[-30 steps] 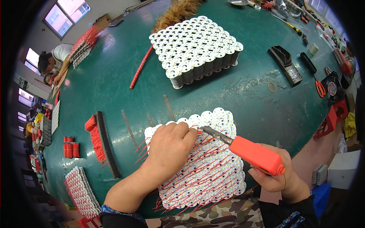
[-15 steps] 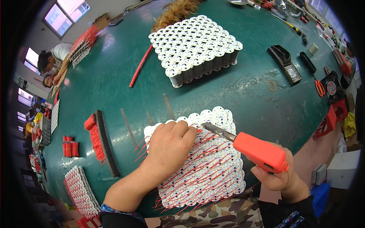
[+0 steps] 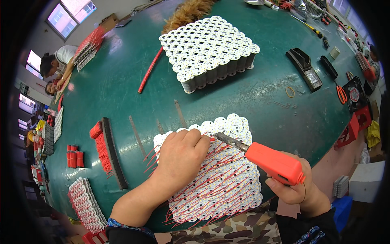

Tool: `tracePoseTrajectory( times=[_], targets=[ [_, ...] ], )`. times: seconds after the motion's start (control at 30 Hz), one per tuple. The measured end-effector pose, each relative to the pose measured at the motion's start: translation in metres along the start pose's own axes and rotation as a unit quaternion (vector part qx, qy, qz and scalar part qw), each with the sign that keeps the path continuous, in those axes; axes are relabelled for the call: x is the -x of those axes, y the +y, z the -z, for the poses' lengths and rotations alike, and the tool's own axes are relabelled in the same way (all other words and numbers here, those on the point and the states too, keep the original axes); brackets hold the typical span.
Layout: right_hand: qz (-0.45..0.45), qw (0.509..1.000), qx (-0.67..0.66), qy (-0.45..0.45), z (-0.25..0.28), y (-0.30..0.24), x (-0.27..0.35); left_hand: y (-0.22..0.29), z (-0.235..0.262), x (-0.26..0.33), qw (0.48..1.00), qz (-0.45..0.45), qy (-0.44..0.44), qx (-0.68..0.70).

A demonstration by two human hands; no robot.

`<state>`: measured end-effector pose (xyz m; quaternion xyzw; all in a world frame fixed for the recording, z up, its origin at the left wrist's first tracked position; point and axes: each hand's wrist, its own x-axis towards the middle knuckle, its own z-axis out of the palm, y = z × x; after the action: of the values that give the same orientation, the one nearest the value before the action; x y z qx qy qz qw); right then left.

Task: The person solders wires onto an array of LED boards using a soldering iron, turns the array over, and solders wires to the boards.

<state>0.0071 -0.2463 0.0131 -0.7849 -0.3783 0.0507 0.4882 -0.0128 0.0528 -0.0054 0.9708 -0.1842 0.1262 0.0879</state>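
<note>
Many red wires [image 3: 211, 183] are covering the near disc sheet [image 3: 243, 187] except its far-right corner [image 3: 235, 122]; the right hand [image 3: 298, 194] is gripping a red iron [image 3: 262, 157], the left hand [image 3: 183, 152] is curling, its pinch too hidden to tell.

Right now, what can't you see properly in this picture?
In the head view:
Left hand: most fingertips, hidden behind its back.
White disc panel: the part under that hand.
Right hand: some fingers, behind the red tool.
Tool tip: too small to tell whether touching.
Metal dish: cut by top edge.
</note>
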Motion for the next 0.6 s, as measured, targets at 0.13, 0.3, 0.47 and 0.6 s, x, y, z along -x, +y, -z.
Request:
tracePoseTrajectory(
  times=[0.13,0.3,0.47,0.6],
  targets=[
    [-0.008,1.0,-0.002,-0.008,0.0008,-0.0002,0.0002,0.0001,-0.0002,0.0003,1.0,0.002,-0.001,0.003],
    [-0.017,1.0,-0.003,-0.004,0.0007,-0.0024,0.0,0.0005,0.0011,0.0004,1.0,0.002,-0.003,-0.001],
    [-0.015,1.0,-0.003,0.01,0.0052,0.0021,0.0062,0.0007,0.0003,0.0002,1.0,-0.001,-0.001,0.002],
    [-0.02,0.998,-0.006,0.052,0.0049,0.0019,0.0084,0.0009,0.0004,0.0006,1.0,0.001,-0.005,-0.002]
  ],
)
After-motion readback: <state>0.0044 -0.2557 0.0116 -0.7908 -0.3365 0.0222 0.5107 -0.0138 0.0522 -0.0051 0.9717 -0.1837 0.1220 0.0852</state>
